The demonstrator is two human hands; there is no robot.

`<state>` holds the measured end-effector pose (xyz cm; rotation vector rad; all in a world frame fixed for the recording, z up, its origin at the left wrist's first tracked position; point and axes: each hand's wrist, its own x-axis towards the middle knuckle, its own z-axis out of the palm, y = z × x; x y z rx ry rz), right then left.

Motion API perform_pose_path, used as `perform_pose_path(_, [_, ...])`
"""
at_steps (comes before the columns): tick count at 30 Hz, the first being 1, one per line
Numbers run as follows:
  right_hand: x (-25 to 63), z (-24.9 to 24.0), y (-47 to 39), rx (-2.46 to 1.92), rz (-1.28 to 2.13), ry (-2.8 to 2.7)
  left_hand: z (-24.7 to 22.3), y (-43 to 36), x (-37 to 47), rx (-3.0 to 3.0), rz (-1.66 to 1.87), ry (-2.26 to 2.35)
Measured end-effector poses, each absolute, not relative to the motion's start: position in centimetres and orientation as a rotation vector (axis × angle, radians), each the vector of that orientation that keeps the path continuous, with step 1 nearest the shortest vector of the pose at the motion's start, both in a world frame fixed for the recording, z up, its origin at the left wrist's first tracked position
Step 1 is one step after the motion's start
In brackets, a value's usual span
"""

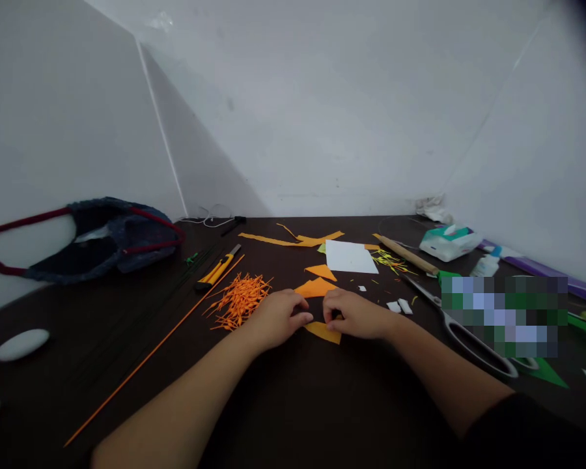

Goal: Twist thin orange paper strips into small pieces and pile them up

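Note:
My left hand (279, 316) rests over the dark table, its thumb and fingers bent but apart, at the left end of a yellow-orange paper piece (326, 333). Pinched fingers of my right hand (354, 314) are on that same piece from above; what exactly lies between them is too small to make out. Just beyond both hands is an orange paper piece (315, 287), with a smaller orange piece (322, 271) behind it. A pile of thin orange twisted pieces (244, 296) lies left of my left hand.
A yellow cutter (218, 270) and long orange strip (153, 352) lie left. White paper (351, 256) and orange strips (300, 241) are behind. Large scissors (461, 332), a wooden stick (407, 254), a glue bottle (486, 264) and a tissue pack (449, 243) stand or lie right. A bag (137, 244) is left.

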<state>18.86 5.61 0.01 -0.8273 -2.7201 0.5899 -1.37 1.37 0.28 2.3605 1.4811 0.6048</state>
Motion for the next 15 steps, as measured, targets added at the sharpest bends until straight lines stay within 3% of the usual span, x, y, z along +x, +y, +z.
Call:
perform_pose_path(5, [18.5,-0.3,5.2,-0.980,0.810,-2.487,-0.1,1.5,-0.8,2.020,0.679,1.355])
perform_pose_path(11, [18.3,-0.6,5.0,-0.796,1.423,-1.938,0.1,1.7,-0.5,1.854,0.941,1.239])
perform_pose_path(15, [18.3,-0.3,4.8,-0.751,1.454,-1.727,0.9,1.4,-0.5,1.753,0.956,1.171])
